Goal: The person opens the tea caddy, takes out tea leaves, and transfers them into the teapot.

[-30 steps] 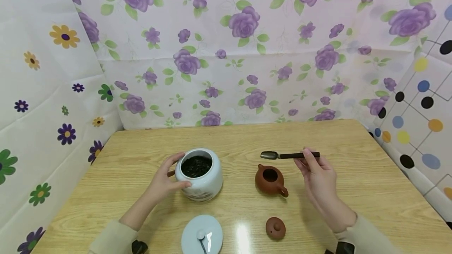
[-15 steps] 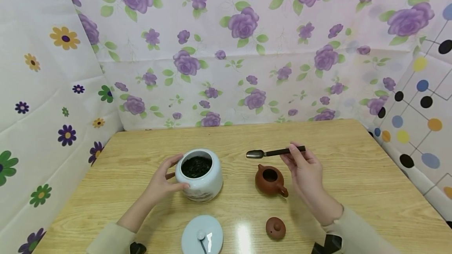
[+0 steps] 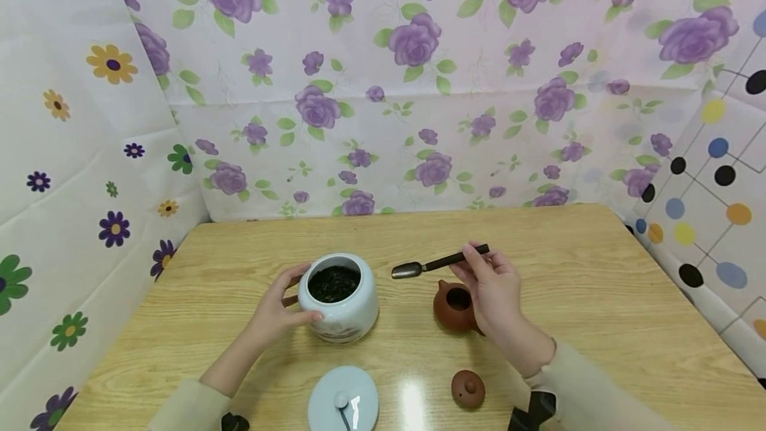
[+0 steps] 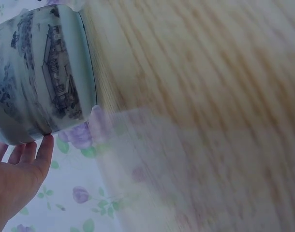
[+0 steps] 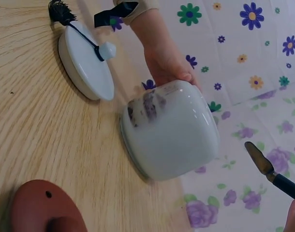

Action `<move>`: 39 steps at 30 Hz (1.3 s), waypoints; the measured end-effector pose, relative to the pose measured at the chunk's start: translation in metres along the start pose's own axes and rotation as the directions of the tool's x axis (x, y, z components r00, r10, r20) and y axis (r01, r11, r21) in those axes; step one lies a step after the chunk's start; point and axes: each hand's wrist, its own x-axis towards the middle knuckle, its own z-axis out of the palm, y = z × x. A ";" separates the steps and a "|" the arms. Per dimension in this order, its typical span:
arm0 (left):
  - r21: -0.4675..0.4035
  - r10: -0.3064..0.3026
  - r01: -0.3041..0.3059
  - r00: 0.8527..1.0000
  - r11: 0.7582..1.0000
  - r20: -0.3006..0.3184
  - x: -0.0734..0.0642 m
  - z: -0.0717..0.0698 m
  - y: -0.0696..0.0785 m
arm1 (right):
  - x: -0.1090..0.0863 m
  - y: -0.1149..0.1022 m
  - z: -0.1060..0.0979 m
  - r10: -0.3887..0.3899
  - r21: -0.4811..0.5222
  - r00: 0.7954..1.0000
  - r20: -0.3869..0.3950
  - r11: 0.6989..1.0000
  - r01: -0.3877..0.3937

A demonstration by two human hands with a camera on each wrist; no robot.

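In the head view, we see a brightly, evenly lit wooden tabletop [image 3: 598, 318], sharp enough to show its grain. White glare shines low in the view, and a small, hard reflection glints on the pale jar lid [image 3: 326, 394]. Soft, faint shadows lie beside the white jar [image 3: 347, 318], whose opening looks dark. The floral cloth [image 3: 371, 132] turns slightly pink toward the upper right. The left wrist view is dimmer and hazy: we find the wood blurred, with a ghostly, see-through floral patch over it. The right wrist view is also dimmer, the jar's painted decoration smeared and soft.
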 end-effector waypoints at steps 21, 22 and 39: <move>-0.025 -0.002 0.002 1.000 1.000 -0.017 -0.001 0.000 -0.001 | 0.003 0.030 0.049 -0.098 -0.052 0.987 0.129 0.993 0.105; -0.026 -0.004 0.004 1.000 1.000 -0.016 -0.001 0.000 -0.001 | 0.003 0.031 0.052 -0.107 -0.061 0.985 0.136 0.991 0.116; -0.030 -0.014 0.014 1.000 0.999 0.007 -0.001 -0.001 0.002 | 0.005 0.044 0.091 -0.151 -0.278 0.948 0.281 0.933 0.230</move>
